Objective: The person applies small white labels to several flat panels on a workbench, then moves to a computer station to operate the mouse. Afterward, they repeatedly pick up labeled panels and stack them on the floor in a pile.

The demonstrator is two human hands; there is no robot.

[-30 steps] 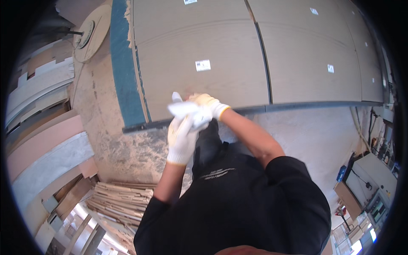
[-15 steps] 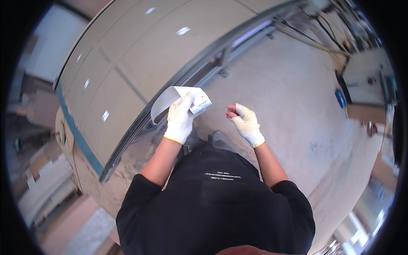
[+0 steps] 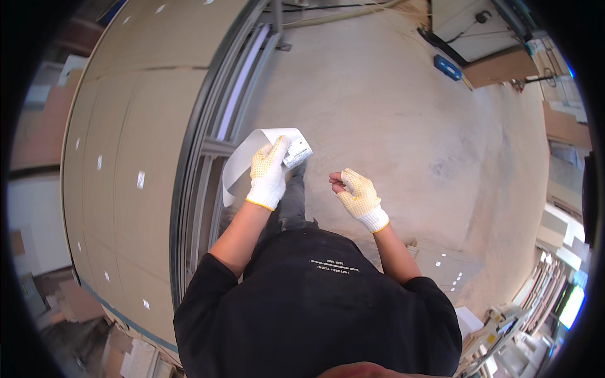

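My left hand [image 3: 269, 173], in a white knit glove with yellow grip dots, is closed around a roll of labels [image 3: 297, 152]. Small dark print shows on the label face beside my thumb. A loose white strip [image 3: 236, 165] loops out from the roll to the left and hangs down. My right hand [image 3: 358, 194] wears a matching glove with bare fingertips. It hovers in front of me, apart from the roll, its fingers curled in. Whatever may be inside those fingers is hidden.
On my left, large brown boards [image 3: 126, 189] bearing small white labels lie along a metal frame [image 3: 211, 120]. Dusty concrete floor [image 3: 372, 94] stretches ahead. A blue object [image 3: 447, 67] lies by a pale cabinet [image 3: 469, 25] at far right. Stacked panels [image 3: 545, 277] stand at lower right.
My view has turned, so the boards and frame now run alongside me on the left. The cabinet has shifted up and leftward. Both hands keep nearly the same pose, the left still gripping the label roll.
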